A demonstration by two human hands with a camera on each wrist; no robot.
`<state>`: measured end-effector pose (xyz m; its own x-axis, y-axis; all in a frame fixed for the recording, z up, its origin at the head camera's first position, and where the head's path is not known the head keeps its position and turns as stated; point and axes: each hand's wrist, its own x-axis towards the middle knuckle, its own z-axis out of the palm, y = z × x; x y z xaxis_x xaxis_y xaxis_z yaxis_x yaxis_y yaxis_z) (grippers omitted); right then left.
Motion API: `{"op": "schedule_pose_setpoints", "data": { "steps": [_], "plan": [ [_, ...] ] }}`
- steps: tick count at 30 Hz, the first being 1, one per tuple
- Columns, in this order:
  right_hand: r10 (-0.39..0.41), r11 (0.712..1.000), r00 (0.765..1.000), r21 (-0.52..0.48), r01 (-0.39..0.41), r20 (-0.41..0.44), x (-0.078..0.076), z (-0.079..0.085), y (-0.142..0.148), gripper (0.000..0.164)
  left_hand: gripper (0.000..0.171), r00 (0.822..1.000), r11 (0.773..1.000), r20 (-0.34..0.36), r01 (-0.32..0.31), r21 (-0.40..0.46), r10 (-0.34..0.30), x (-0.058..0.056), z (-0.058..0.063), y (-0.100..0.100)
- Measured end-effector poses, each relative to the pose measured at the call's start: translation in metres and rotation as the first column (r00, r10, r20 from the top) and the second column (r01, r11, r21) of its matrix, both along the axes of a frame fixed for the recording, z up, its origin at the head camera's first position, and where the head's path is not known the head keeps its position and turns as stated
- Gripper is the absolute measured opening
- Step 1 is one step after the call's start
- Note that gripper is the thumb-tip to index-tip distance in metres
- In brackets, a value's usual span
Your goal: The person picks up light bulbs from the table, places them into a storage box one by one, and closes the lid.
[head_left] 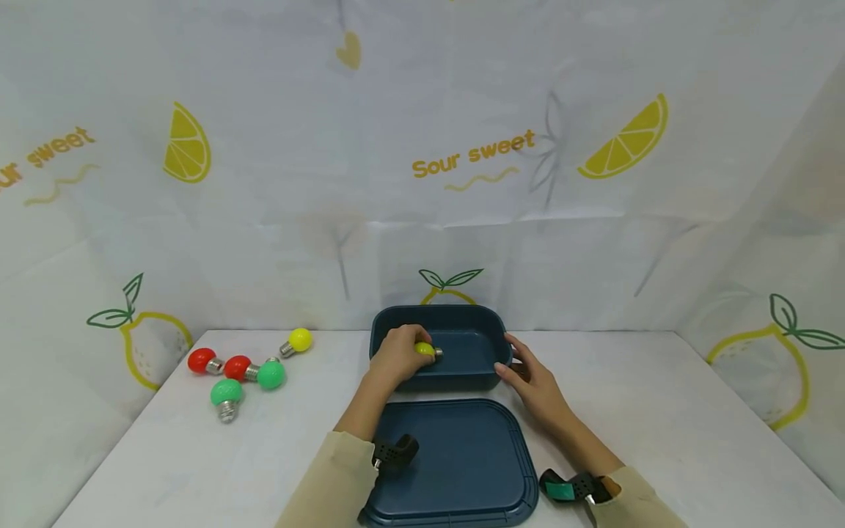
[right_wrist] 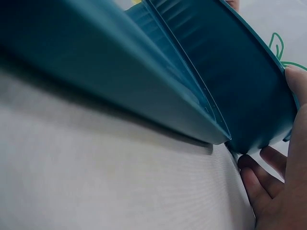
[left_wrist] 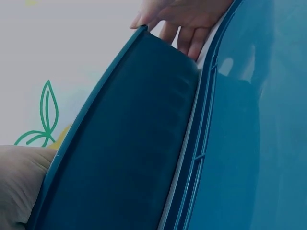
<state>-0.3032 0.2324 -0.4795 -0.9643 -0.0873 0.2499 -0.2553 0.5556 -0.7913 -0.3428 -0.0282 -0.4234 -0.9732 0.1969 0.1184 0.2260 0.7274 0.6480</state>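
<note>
My left hand [head_left: 398, 355] reaches over the left part of a dark blue plastic box [head_left: 455, 382] and pinches a small yellow light bulb [head_left: 424, 348], its metal screw base pointing right. The bulb is hidden in the left wrist view, where only part of the left hand [left_wrist: 21, 184] shows behind the box wall [left_wrist: 124, 134]. At the box's right end, my right hand [head_left: 538, 385] grips the corner. In the right wrist view its thumb [right_wrist: 298, 81] touches the rim while fingers [right_wrist: 259, 184] lie low against the outer wall.
The box's dark blue lid [head_left: 455, 462] lies flat in front of it. On the left of the white table [head_left: 152, 469] are another yellow bulb [head_left: 301, 339], two red bulbs [head_left: 201, 359] and two green bulbs [head_left: 227, 392]. A lemon-printed white cloth [head_left: 277, 242] hangs behind.
</note>
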Motion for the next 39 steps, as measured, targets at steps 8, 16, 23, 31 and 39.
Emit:
{"op": "schedule_pose_setpoints", "data": {
  "steps": [8, 16, 23, 31, 39],
  "plan": [
    [-0.003, 1.0, 1.0, 0.017, 0.003, 0.007, 0.0, 0.002, 0.0, 0.067, 0.027, 0.999, 1.0, 0.039, 0.028, -0.007, -0.027, 0.0, 0.003, 0.002],
    [-0.005, 1.0, 1.0, 0.011, 0.005, 0.009, 0.002, 0.004, 0.001, 0.066, 0.031, 0.995, 0.997, 0.061, 0.074, -0.014, -0.073, 0.0, 0.005, 0.002],
    [-0.006, 1.0, 1.0, 0.02, 0.006, 0.01, 0.002, 0.003, -0.001, 0.066, 0.036, 0.995, 0.997, 0.066, 0.074, -0.022, -0.073, -0.001, 0.002, 0.0],
    [-0.002, 1.0, 1.0, 0.021, 0.002, 0.017, 0.001, 0.001, -0.002, 0.066, 0.044, 0.994, 0.994, 0.026, 0.109, 0.008, -0.109, -0.004, 0.001, -0.004],
    [-0.005, 1.0, 1.0, 0.029, 0.005, 0.009, 0.001, 0.003, -0.001, 0.066, 0.046, 0.988, 0.986, -0.053, 0.146, 0.083, -0.142, -0.005, 0.009, -0.015]
  ]
}}
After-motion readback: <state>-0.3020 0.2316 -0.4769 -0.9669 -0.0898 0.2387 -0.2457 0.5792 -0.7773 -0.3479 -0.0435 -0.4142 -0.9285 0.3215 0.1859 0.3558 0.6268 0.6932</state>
